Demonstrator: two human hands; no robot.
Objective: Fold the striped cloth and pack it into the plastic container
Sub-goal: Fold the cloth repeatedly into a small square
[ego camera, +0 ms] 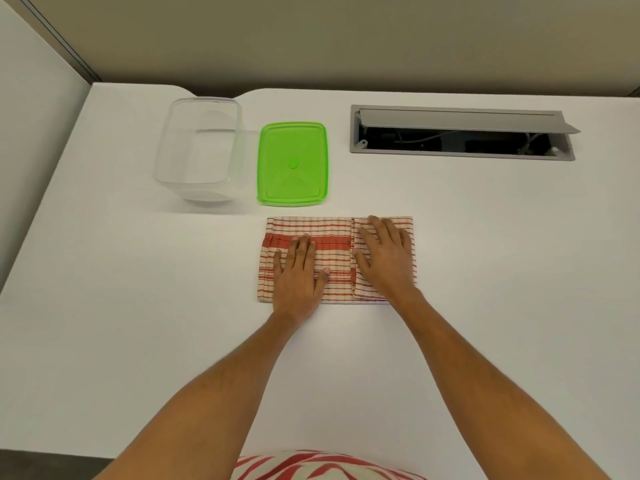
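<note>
Pressing flat with fingers spread, left hand [298, 275] and right hand [384, 258] rest on the folded striped cloth [334, 237].

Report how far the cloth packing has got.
Done: the cloth is folded to a strip, its right end turned over. In hand: left hand and right hand press it flat. Left: folding smaller, packing into the empty container; lid lies beside it.

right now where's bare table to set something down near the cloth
Bare table lies right of the striped cloth, below the cable hatch, and left of it, before the plastic container. Tightest between cloth and green lid.
</note>
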